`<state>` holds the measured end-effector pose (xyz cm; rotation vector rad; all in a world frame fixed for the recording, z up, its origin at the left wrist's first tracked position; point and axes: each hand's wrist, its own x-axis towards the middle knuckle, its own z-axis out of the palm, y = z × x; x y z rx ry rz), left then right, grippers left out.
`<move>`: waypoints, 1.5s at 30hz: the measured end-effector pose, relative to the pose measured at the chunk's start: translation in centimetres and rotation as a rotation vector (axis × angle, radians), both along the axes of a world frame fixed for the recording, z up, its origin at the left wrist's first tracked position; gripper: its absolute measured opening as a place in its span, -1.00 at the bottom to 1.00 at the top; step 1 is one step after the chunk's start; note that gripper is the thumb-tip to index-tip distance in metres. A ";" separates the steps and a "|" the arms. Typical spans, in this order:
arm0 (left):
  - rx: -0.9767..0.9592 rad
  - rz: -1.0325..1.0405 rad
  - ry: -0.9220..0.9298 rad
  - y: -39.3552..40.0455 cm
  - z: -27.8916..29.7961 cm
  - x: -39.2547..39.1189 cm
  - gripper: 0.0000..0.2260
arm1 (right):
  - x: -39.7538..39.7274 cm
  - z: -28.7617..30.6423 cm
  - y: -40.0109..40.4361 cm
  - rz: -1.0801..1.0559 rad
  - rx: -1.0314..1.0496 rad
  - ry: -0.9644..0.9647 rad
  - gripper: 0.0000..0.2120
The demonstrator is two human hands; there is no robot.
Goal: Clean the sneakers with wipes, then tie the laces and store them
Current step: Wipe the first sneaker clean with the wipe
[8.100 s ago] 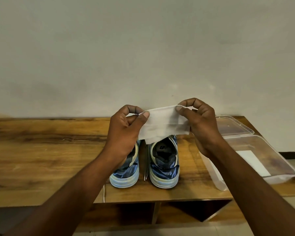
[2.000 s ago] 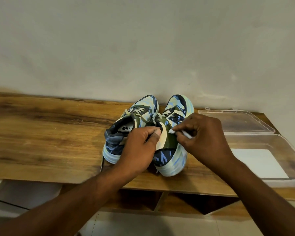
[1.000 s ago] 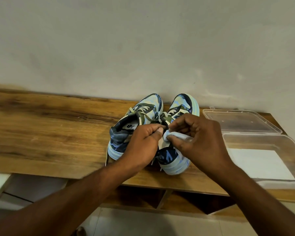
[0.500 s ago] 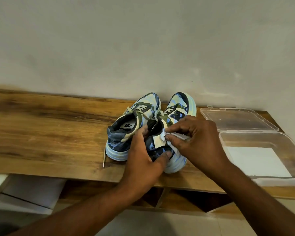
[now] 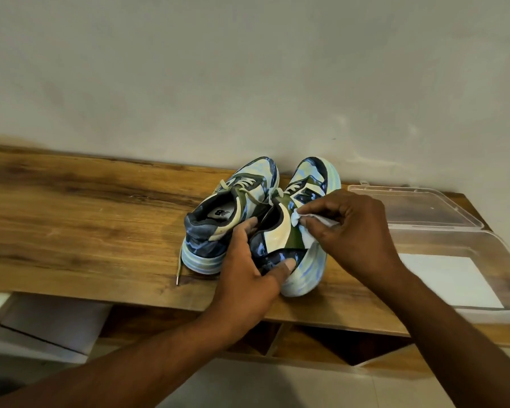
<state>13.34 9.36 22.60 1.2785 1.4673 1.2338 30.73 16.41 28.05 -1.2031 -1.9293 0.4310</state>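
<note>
So I've got my left hand [image 5: 248, 278] gripping the heel of the right sneaker [image 5: 292, 240] on the tabletop [image 5: 86, 231], while my right hand [image 5: 351, 234] pinches a wipe [image 5: 306, 228] against its side. Other sneaker [image 5: 227, 213] sits just beside it.

- The left sneaker [image 5: 218, 219], centre of the frame, bears a dark logo on its pale insole, shaped like slanted "NB" letters; it is small and blurred.
- The right sneaker [image 5: 304, 201] shows a large "N" on its side.
</note>
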 end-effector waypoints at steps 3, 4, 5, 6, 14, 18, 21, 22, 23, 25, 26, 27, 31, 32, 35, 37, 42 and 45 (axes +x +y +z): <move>0.189 0.037 0.323 0.0 0.4 -0.2 -0.29 | -1.2 -0.4 -0.5 0.031 0.051 -0.029 -0.80; 0.231 0.031 0.416 -0.2 0.6 -0.2 -0.25 | -1.5 -0.5 -0.5 0.028 0.058 -0.022 -0.80; 0.244 0.019 0.488 -0.4 0.6 -0.2 -0.20 | -1.7 -0.6 -0.5 0.025 0.060 -0.012 -0.79; 0.245 0.008 0.560 -0.6 0.5 -0.1 -0.15 | -1.8 -0.7 -0.4 0.020 0.058 -0.005 -0.79; 0.322 -0.064 0.974 -2.1 -0.7 0.1 -0.08 | -2.1 -0.7 0.2 0.005 0.088 -0.040 -0.79; 0.335 -0.091 1.039 -2.0 -0.9 -0.1 -0.11 | -0.7 -0.3 1.0 -0.065 0.090 -0.043 -0.78; 0.325 -0.069 1.034 -1.9 -1.2 -0.1 -0.10 | -0.9 -0.1 0.6 0.010 0.038 -0.076 -0.80; 0.326 -0.056 1.031 -1.9 -1.3 -0.2 -0.11 | -1.0 0.1 0.4 0.066 0.017 -0.091 -0.80; 0.326 -0.042 1.028 -1.9 -1.4 -0.2 -0.11 | -1.2 0.3 0.1 0.125 -0.005 -0.113 -0.79; 0.323 -0.025 1.009 -1.8 -1.5 -0.4 -0.12 | -1.2 0.7 -0.3 0.210 -0.054 -0.155 -0.78; 0.318 -0.028 1.002 -1.7 -1.5 -0.5 -0.12 | -1.1 0.9 -0.4 0.219 -0.066 -0.166 -0.78; 0.313 -0.037 1.002 -1.5 -1.5 -0.6 -0.12 | -1.0 0.9 -0.3 0.203 -0.061 -0.169 -0.77; 0.379 -0.055 1.053 -1.3 -1.2 -0.6 -0.11 | -0.7 0.3 0.4 0.008 0.091 -0.179 -0.77; 0.415 -0.054 1.067 -1.3 -1.1 -0.5 -0.12 | -0.7 0.2 0.6 -0.030 0.120 -0.173 -0.78; 0.506 -0.093 1.090 -1.2 -0.7 -0.8 -0.11 | -0.8 0.1 0.5 -0.043 0.121 -0.155 -0.78; 0.538 -0.166 1.092 -0.8 -0.3 -1.3 -0.10 | -1.0 0.5 0.0 0.012 0.082 -0.175 -0.77; 0.558 -0.326 1.110 0.3 0.5 -3.2 -0.06 | 0.0 1.3 -0.4 0.104 -0.118 -0.159 -0.77; 0.571 -0.380 1.104 0.6 0.7 -3.7 -0.07 | 0.7 0.7 0.2 -0.035 -0.051 -0.133 -0.79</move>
